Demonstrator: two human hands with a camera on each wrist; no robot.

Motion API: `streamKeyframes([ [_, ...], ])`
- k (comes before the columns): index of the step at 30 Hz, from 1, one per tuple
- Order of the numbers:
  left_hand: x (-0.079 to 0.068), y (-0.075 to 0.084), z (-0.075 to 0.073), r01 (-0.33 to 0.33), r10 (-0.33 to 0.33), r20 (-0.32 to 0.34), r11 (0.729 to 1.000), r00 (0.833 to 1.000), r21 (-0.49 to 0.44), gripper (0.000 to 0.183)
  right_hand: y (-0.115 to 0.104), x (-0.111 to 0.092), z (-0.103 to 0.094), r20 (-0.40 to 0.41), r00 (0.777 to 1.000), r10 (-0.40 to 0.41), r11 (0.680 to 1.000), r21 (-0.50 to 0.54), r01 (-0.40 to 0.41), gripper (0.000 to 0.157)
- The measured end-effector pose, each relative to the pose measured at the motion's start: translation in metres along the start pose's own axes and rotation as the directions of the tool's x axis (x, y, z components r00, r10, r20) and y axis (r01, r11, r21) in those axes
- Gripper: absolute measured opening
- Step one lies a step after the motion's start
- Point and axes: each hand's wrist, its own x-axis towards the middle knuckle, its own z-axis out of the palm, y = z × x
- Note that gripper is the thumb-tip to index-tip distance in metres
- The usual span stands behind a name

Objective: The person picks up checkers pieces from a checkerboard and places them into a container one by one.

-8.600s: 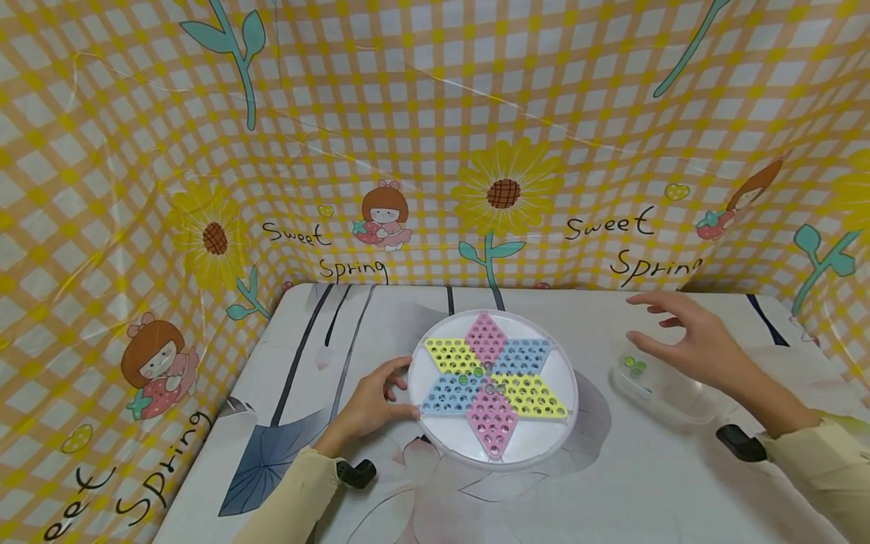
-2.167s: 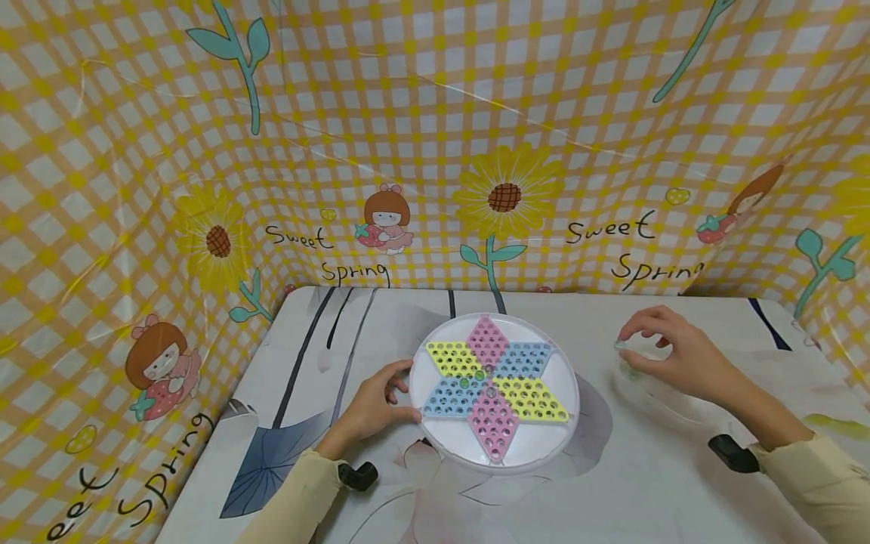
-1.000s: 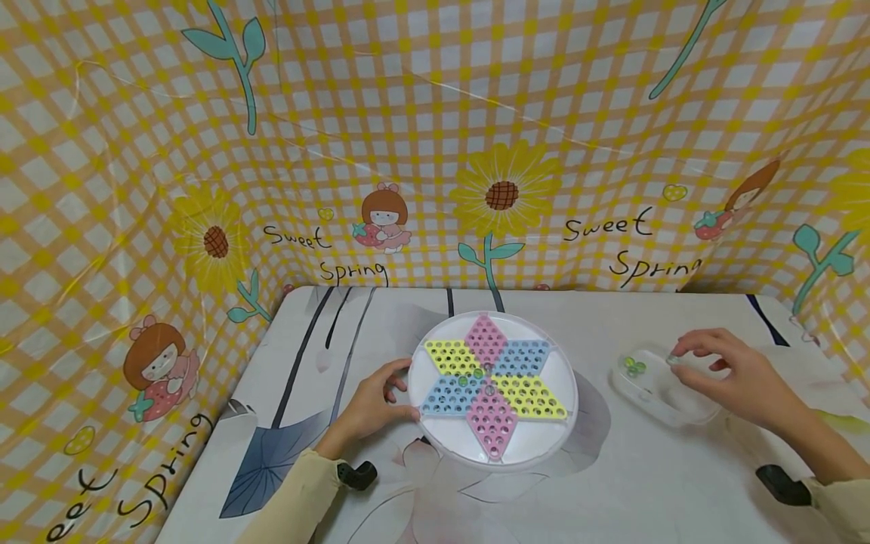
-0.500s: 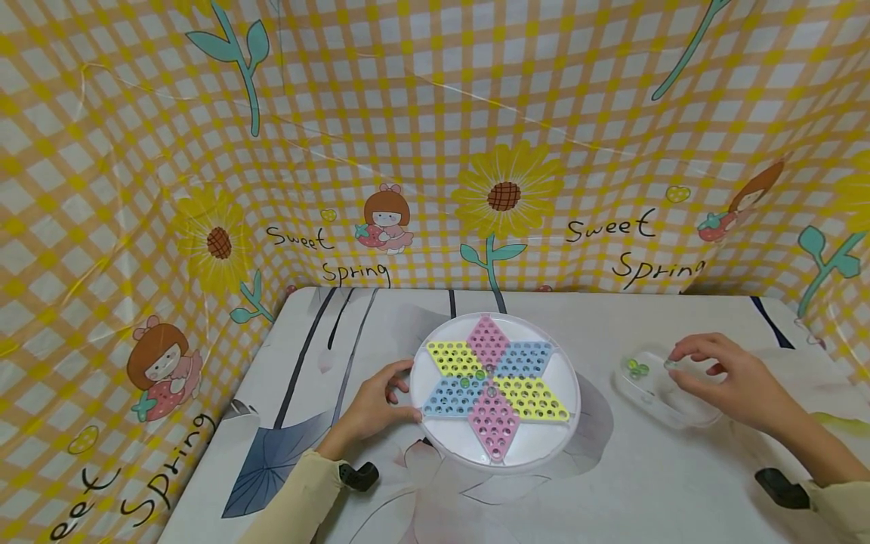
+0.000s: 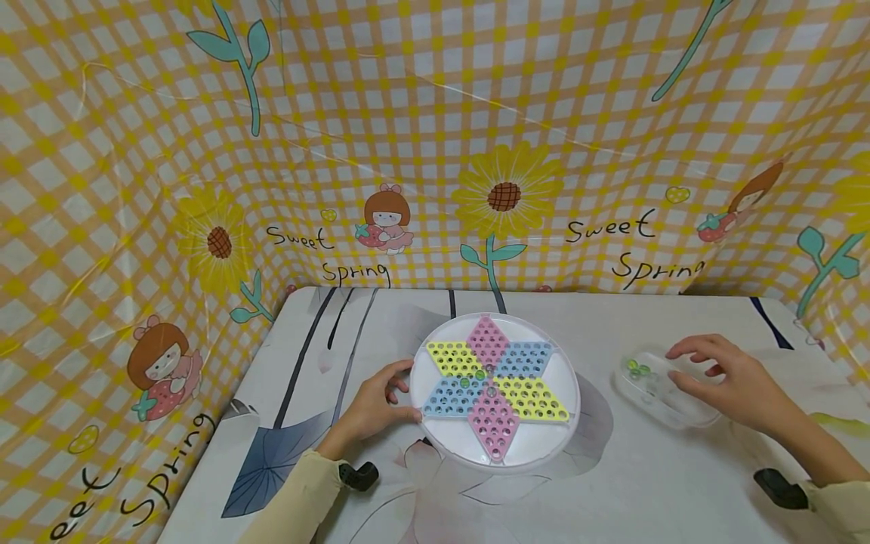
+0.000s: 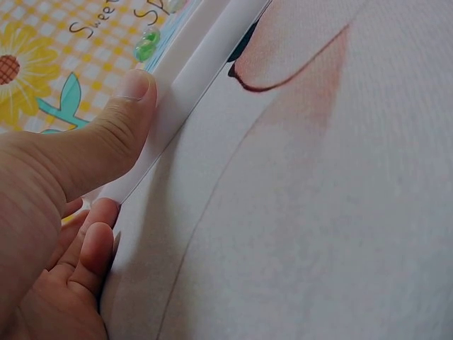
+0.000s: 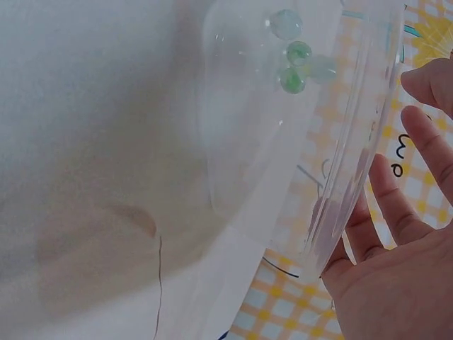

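A round white Chinese checkers board (image 5: 537, 440) lies on the table, its star coloured pink, yellow and blue. Two green marbles (image 5: 479, 375) and a clear marble (image 5: 492, 392) sit near the star's middle. My left hand (image 5: 376, 402) holds the board's left rim, the thumb (image 6: 117, 127) against the edge and fingers curled beside it. My right hand (image 5: 723, 378) hovers over a clear plastic box (image 5: 655, 414), thumb and index finger apart, holding nothing. Inside the box, green marbles (image 7: 291, 80) lie together with a clear marble (image 7: 286, 24) close by.
The table (image 5: 544, 506) has a pale floral cover. A yellow checked cloth (image 5: 435, 113) with sunflowers hangs behind it and along the sides. Dark wrist cameras (image 5: 359, 476) sit on both wrists.
A clear marble has left the board's middle. My right hand pinched a clear marble, shifted right over the box, and has now let it go there. The left hand stays on the rim.
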Motion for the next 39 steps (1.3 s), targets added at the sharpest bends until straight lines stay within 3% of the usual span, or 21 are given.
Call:
streamKeyframes([
  [17,0.001,0.000,0.000,-0.001,0.001,0.006,1.000,1.000,0.008,0.090,-0.006,0.001,-0.001,0.035,0.998,0.052,0.998,-0.036,-0.051,0.033],
  [27,-0.001,0.000,0.001,0.016,-0.016,0.006,1.000,1.000,0.018,0.090,-0.016,0.013,-0.009,0.000,0.996,-0.085,0.993,-0.076,0.085,0.039],
  [39,-0.001,0.001,0.000,0.012,-0.012,0.003,1.000,1.000,0.012,0.090,-0.040,0.038,-0.012,0.002,0.988,-0.154,0.983,-0.096,0.154,0.043],
])
